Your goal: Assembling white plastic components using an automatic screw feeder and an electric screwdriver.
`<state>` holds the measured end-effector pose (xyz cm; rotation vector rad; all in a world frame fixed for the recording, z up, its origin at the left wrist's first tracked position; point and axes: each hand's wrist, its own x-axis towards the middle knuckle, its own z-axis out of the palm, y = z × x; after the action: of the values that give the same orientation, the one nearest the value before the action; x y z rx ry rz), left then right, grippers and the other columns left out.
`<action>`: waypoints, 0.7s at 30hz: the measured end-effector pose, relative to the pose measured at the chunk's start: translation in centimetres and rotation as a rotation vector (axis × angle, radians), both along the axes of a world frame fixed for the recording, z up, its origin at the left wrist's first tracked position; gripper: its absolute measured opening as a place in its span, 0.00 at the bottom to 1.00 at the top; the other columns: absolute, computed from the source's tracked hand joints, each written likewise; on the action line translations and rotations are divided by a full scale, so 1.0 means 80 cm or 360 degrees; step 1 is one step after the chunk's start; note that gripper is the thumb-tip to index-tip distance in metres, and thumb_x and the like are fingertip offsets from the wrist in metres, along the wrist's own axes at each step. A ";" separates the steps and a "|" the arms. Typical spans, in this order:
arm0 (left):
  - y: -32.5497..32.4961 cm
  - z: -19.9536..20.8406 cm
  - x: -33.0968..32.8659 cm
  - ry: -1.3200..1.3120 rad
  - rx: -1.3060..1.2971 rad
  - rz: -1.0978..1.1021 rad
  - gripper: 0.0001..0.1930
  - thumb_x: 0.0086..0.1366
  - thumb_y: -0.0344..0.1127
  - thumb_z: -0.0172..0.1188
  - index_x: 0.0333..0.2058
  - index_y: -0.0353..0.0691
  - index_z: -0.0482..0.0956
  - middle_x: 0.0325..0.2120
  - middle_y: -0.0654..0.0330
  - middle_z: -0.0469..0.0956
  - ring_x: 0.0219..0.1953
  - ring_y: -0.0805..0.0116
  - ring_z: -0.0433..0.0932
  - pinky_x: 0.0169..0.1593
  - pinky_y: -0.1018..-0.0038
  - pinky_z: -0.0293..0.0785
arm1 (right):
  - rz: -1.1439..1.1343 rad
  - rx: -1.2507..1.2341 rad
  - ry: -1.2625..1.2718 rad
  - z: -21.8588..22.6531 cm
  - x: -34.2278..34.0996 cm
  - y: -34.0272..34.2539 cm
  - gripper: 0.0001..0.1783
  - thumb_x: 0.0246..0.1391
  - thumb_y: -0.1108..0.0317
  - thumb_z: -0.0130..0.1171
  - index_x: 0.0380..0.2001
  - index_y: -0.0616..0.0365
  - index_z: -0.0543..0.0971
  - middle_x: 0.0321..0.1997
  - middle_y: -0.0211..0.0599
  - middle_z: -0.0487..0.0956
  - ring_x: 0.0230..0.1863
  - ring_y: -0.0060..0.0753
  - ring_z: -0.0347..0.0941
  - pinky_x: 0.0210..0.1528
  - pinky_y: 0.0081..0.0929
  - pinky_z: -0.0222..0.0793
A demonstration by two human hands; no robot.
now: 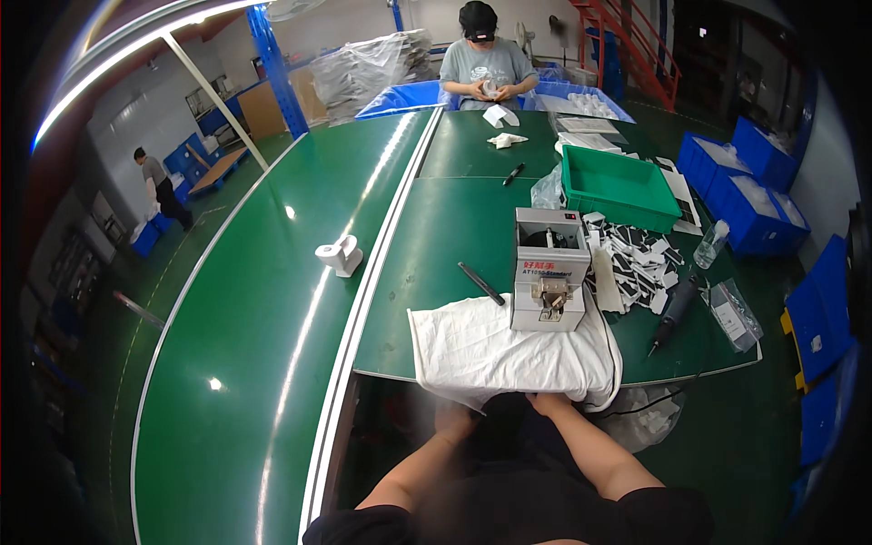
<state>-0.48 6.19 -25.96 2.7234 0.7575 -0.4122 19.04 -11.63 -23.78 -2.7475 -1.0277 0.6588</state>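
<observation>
My left hand (455, 418) is low in front of the table edge, below the near hem of a white cloth (472, 350); its fingers are blurred and partly hidden. Beside the cloth's front edge is my right hand (548, 402), its fingertips out of sight, so I cannot tell whether it grips the fabric. On the cloth stands a grey box-shaped tabletop machine (549, 272) with an opening in its top and a metal fitting on its front. A black pen (480, 283) lies just left of the machine, its lower end by the cloth.
A white plastic part (340, 256) sits on the green conveyor (245, 363) at left. Right of the machine are scattered black-and-white strips (636, 263), a green bin (620, 188), a dark power screwdriver (674, 313) and a clear bottle (711, 243). A co-worker (489, 68) sits across the table.
</observation>
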 end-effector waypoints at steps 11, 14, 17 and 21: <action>0.013 -0.045 0.029 0.0004 -0.0093 0.0149 0.34 0.66 0.60 0.43 0.67 0.56 0.61 0.70 0.58 0.54 0.72 0.56 0.52 0.73 0.56 0.42 | 0.0036 0.0402 0.0051 -0.018 0.059 0.031 0.39 0.64 0.41 0.41 0.73 0.43 0.49 0.79 0.36 0.43 0.78 0.45 0.38 0.77 0.40 0.36; 0.020 -0.079 0.035 -0.0357 -0.0182 0.0250 0.35 0.65 0.60 0.44 0.69 0.55 0.57 0.71 0.58 0.52 0.72 0.54 0.49 0.73 0.60 0.43 | 0.0012 0.0408 0.0046 -0.017 0.070 0.029 0.39 0.64 0.41 0.40 0.73 0.43 0.49 0.79 0.36 0.43 0.78 0.45 0.37 0.77 0.40 0.36; 0.024 -0.109 0.036 -0.0506 0.0175 0.0049 0.36 0.65 0.60 0.45 0.69 0.54 0.56 0.71 0.57 0.51 0.73 0.55 0.48 0.73 0.59 0.43 | -0.0005 0.0398 0.0051 -0.020 0.077 0.021 0.39 0.64 0.41 0.40 0.73 0.43 0.49 0.79 0.36 0.43 0.78 0.45 0.37 0.77 0.40 0.36; 0.034 -0.139 0.034 -0.0370 -0.0034 0.0181 0.35 0.67 0.60 0.42 0.69 0.54 0.56 0.72 0.58 0.50 0.73 0.55 0.46 0.73 0.58 0.41 | -0.0027 0.0391 0.0066 -0.023 0.080 0.015 0.39 0.64 0.41 0.39 0.73 0.43 0.49 0.79 0.36 0.43 0.78 0.45 0.37 0.77 0.40 0.36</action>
<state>2.23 8.87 -37.07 2.6315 0.8314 -0.0762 25.43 -10.44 -25.63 -2.5181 -1.0016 0.5446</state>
